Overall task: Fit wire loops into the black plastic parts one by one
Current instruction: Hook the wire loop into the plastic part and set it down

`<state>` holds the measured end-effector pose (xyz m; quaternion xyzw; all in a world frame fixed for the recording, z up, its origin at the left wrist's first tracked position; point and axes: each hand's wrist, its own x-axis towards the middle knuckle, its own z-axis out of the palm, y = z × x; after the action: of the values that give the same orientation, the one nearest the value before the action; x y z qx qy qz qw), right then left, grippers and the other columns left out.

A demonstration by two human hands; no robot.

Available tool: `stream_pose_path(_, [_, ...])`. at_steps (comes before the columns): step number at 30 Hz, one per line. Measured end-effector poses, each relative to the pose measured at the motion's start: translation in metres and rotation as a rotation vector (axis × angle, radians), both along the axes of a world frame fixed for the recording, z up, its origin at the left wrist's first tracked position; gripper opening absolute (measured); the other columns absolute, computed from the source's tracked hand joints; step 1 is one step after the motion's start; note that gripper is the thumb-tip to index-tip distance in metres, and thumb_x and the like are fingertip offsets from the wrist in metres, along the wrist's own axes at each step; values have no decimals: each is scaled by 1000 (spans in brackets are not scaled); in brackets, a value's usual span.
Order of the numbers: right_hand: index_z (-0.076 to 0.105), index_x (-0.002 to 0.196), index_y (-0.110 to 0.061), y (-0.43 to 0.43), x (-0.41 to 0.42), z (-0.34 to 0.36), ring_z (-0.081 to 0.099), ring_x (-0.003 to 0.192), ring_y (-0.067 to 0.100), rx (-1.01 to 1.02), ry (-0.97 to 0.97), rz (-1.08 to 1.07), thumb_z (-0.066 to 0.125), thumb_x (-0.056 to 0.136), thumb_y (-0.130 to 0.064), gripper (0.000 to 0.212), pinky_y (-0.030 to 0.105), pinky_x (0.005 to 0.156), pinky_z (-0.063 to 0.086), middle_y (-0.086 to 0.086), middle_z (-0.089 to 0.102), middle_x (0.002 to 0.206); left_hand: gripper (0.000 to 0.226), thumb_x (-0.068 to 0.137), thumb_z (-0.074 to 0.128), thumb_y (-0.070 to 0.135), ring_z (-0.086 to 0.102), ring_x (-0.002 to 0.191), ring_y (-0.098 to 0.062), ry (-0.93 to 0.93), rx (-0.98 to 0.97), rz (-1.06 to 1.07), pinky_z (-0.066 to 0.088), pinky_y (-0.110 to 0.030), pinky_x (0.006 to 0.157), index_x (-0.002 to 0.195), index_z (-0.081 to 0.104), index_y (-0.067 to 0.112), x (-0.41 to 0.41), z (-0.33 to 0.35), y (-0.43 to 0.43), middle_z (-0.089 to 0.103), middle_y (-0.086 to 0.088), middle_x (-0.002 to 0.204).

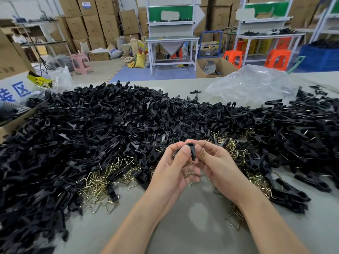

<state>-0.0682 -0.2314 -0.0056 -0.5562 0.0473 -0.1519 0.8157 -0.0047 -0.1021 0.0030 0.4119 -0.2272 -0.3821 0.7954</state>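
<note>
A small black plastic part (191,150), glossy, with a rounded hollow top and a narrow leg pointing down, is held above the near middle of the grey-green table (192,228), between both hands. It is the one part held. The heap of black plastic parts (110,118) that runs across the whole table behind and beside the hands holds far too many to count. So does the tangle of brass-coloured bent wire loops (99,184) showing under and in front of that heap; a few loops lie loose by the right forearm. The left hand (172,171) comes up palm-inward, thumb and forefinger pinching the part's left side, the other fingers curled under. The right hand (218,167) mirrors it, its thumb and forefinger pinching the part's right side. One crumpled clear plastic bag (253,85) lies at the table's far right.
</note>
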Motion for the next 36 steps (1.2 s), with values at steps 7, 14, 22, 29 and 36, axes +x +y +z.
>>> stream_pose_path(7, [68, 106, 6, 0, -4, -1, 62, 57, 19, -123, 68, -24, 69, 89, -34, 43, 28, 53, 55, 13, 63, 75, 56, 77, 74, 45, 60, 59, -15, 60, 4, -11, 52, -25, 52, 121, 65, 12, 1, -3, 1, 58, -5, 76])
stream_pose_path(14, [73, 94, -6, 1, -7, 0, 70, 65, 12, -158, 98, -56, 66, 88, -23, 19, 20, 57, 54, 4, 73, 75, 40, 89, 59, 52, 58, 52, -10, 252, -26, -152, 46, -17, 44, 106, 79, 20, 7, -1, 8, 63, -6, 74])
stream_pose_path(22, [74, 96, -6, 9, -1, -1, 69, 78, 16, -256, 113, -111, 66, 90, -13, 12, 23, 67, 56, 9, 73, 86, 22, 90, 65, 31, 43, 36, -4, 435, -148, -201, 37, -15, 33, 101, 60, 13, 6, 3, 10, 50, -1, 61])
stream_pose_path(29, [71, 99, -2, 7, -3, -1, 64, 78, 29, -228, 112, -101, 64, 88, -23, 25, 29, 64, 55, 20, 69, 87, 16, 90, 58, 27, 34, 30, -2, 344, -113, -134, 30, -16, 30, 96, 67, 14, 2, 10, 9, 41, 5, 55])
stream_pose_path(36, [72, 94, -5, 5, -4, -3, 67, 72, 14, -219, 77, -82, 64, 89, -22, 19, 22, 64, 54, 8, 71, 81, 17, 92, 56, 27, 32, 29, -1, 313, -120, -118, 31, -16, 30, 89, 70, 16, -2, 12, 8, 39, 7, 54])
